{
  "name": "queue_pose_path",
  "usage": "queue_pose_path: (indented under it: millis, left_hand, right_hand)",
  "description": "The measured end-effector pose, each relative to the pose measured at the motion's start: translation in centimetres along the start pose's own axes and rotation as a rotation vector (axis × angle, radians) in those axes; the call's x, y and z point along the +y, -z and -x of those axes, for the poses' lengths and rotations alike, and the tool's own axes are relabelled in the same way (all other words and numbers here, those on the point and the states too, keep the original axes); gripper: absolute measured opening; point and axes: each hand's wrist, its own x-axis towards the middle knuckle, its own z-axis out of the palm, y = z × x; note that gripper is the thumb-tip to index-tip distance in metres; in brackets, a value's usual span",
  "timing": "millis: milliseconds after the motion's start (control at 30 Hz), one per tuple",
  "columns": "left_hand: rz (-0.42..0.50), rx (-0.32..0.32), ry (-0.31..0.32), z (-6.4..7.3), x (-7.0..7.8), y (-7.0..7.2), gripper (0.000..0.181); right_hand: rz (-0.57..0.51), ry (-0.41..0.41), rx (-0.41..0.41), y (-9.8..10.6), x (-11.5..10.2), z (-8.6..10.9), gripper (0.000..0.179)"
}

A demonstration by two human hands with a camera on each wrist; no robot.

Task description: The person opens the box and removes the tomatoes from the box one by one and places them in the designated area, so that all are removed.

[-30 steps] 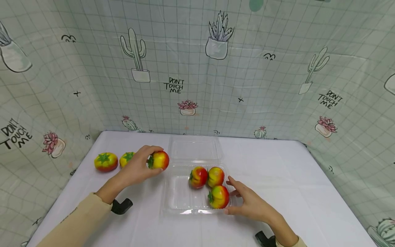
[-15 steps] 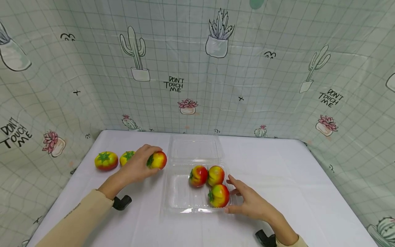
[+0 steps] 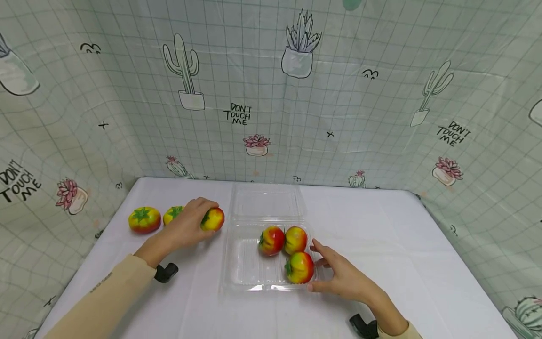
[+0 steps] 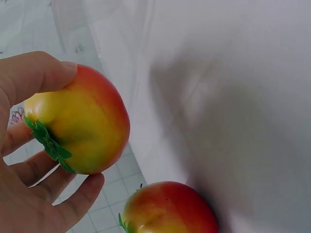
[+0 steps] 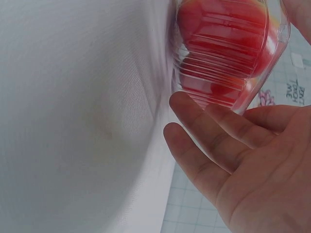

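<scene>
My left hand [image 3: 186, 225] holds a yellow-and-red tomato [image 3: 213, 219] with a green leafy calyx, just left of a clear plastic clamshell box [image 3: 243, 266]. In the left wrist view, thumb and fingertips pinch this tomato [image 4: 90, 119] from opposite sides, above the white table. Three similar tomatoes sit in the right part of the box: one at the left [image 3: 272, 240], one behind [image 3: 295, 240], one in front [image 3: 299, 268]. At the box's right side rests my right hand [image 3: 343, 278], its fingers spread along the wall. The right wrist view shows red fruit through the ribbed wall [image 5: 214, 73].
Two more tomatoes lie at the table's left: one in full view [image 3: 144, 220], the other [image 3: 172, 214] partly hidden behind my left hand. The box's lid [image 3: 267, 202] lies open toward the back. A printed cloth [image 3: 271, 94] hangs behind the white table [image 3: 364, 216].
My left hand, with the tomato in its grip, has shifted slightly left, away from the box. The right hand and the tomatoes in the box stay in place.
</scene>
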Motion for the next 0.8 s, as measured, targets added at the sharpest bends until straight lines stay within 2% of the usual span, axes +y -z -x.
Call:
queue_pose_path:
  millis: [500,800]
  left_hand:
    - [-0.106,-0.103,-0.008,-1.1,-0.9,0.1,0.059]
    - [-0.129,-0.163,0.013,-1.7,-1.4,0.0,0.054]
  right_hand:
    - [0.018,0.009,0.008,0.1,0.0,0.0,0.103]
    - [0.02,-0.004,0.007,0.0,0.1,-0.1,0.103]
